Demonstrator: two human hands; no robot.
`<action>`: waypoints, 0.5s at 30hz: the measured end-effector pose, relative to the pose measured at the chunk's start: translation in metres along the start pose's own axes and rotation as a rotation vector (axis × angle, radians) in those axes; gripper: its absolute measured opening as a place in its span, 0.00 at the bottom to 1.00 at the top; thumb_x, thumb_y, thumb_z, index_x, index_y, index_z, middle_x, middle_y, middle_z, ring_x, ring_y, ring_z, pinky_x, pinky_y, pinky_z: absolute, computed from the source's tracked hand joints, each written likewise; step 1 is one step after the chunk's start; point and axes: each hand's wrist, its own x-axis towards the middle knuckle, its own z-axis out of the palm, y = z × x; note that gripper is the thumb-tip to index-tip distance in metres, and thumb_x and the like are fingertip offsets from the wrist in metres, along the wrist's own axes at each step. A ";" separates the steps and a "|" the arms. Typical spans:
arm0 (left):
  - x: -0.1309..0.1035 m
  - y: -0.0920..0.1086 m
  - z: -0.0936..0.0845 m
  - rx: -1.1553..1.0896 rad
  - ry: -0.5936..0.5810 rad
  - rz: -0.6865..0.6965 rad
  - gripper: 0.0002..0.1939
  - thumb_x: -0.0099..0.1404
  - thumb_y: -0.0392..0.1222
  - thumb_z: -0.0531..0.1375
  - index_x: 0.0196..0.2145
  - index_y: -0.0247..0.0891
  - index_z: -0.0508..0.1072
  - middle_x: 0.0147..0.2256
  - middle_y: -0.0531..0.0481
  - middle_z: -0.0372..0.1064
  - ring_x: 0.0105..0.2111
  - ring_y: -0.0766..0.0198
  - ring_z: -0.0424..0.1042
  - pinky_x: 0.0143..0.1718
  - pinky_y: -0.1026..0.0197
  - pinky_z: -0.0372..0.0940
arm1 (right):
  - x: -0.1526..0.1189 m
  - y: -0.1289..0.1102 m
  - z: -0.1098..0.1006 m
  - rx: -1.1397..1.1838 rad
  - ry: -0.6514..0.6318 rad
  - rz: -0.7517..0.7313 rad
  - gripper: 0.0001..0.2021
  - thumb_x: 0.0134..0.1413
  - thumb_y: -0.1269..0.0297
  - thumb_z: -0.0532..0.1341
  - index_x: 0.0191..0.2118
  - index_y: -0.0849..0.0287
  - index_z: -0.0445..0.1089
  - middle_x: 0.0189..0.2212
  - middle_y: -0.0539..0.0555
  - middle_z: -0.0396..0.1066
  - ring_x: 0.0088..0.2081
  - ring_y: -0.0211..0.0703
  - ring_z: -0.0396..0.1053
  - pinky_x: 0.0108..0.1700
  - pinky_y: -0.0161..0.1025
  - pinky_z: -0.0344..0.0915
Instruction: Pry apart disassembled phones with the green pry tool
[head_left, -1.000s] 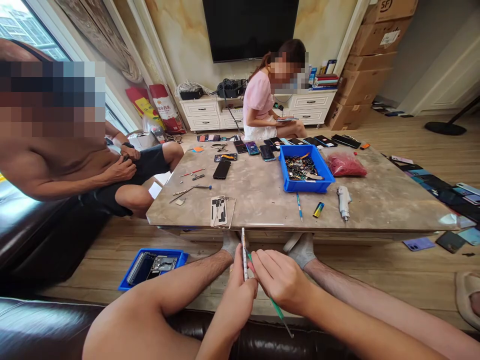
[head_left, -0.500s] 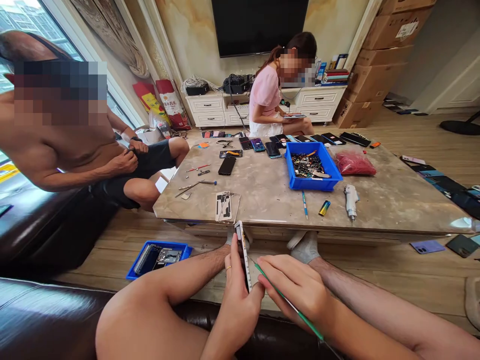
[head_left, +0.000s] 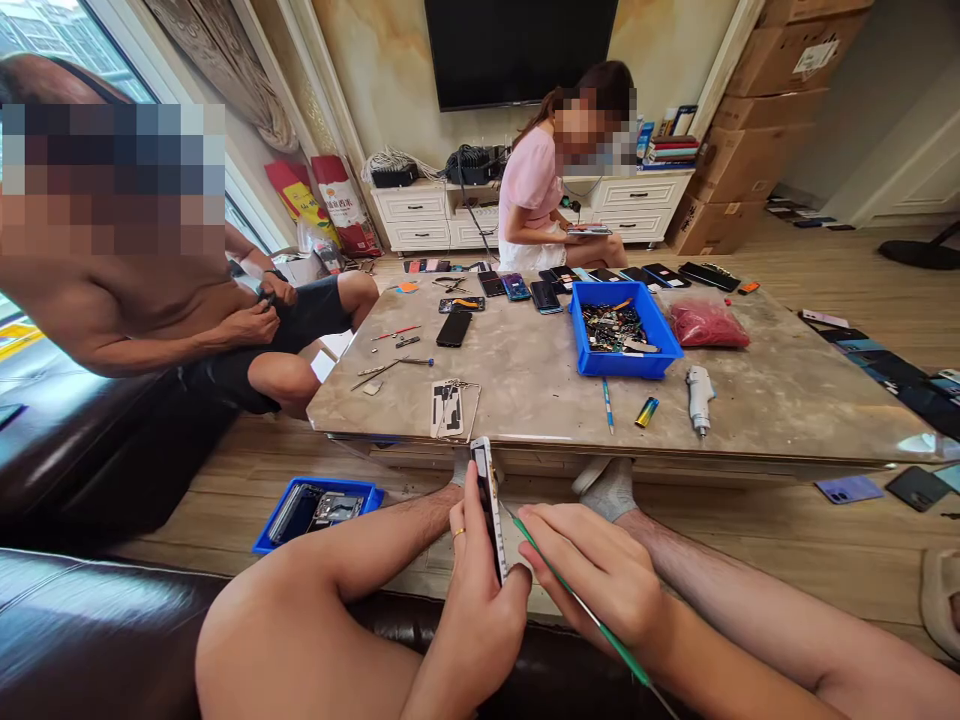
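My left hand (head_left: pixel 484 600) is wrapped round a white-edged phone (head_left: pixel 491 510), which stands on its side above my lap. A gold ring shows on one finger of that hand. Between the closed fingers of my right hand (head_left: pixel 592 575) is a thin green-handled metal pick (head_left: pixel 611 640). Its slim tip lies close to the phone's near side edge; whether it touches cannot be made out. Just beyond, a white phone panel (head_left: pixel 448 408) with black patches and a thin frame lies at the table's front edge.
On the stone-topped table (head_left: pixel 517 400) stand a blue bin (head_left: pixel 630 362) of small parts, a red bag (head_left: pixel 707 323), a white electric screwdriver (head_left: pixel 700 400), a battery (head_left: pixel 647 412) and several phones. Another blue bin (head_left: pixel 315 515) is on the floor. Two people sit nearby.
The pick and my right hand have shifted very slightly against the phone. The phone stays in my left hand, turned a little. The view has moved slightly.
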 end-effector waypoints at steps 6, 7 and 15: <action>0.012 0.005 0.034 -0.101 -0.024 0.031 0.30 0.63 0.44 0.62 0.63 0.49 0.72 0.55 0.44 0.76 0.55 0.38 0.72 0.56 0.39 0.68 | -0.001 0.002 0.000 0.020 -0.018 0.004 0.14 0.66 0.79 0.61 0.55 0.71 0.70 0.44 0.64 0.76 0.43 0.51 0.75 0.44 0.44 0.76; 0.012 0.009 0.036 -0.089 0.011 0.045 0.29 0.62 0.43 0.62 0.62 0.48 0.73 0.53 0.43 0.77 0.54 0.38 0.73 0.56 0.39 0.68 | -0.002 0.002 0.000 0.017 -0.019 0.008 0.14 0.66 0.79 0.61 0.56 0.71 0.70 0.44 0.64 0.76 0.44 0.50 0.75 0.44 0.44 0.76; -0.001 0.031 0.006 0.328 0.300 0.095 0.19 0.61 0.47 0.66 0.50 0.46 0.81 0.36 0.43 0.81 0.39 0.44 0.77 0.46 0.43 0.71 | -0.005 0.001 0.004 -0.027 -0.066 0.002 0.12 0.68 0.78 0.58 0.54 0.72 0.69 0.40 0.63 0.76 0.41 0.49 0.74 0.41 0.43 0.75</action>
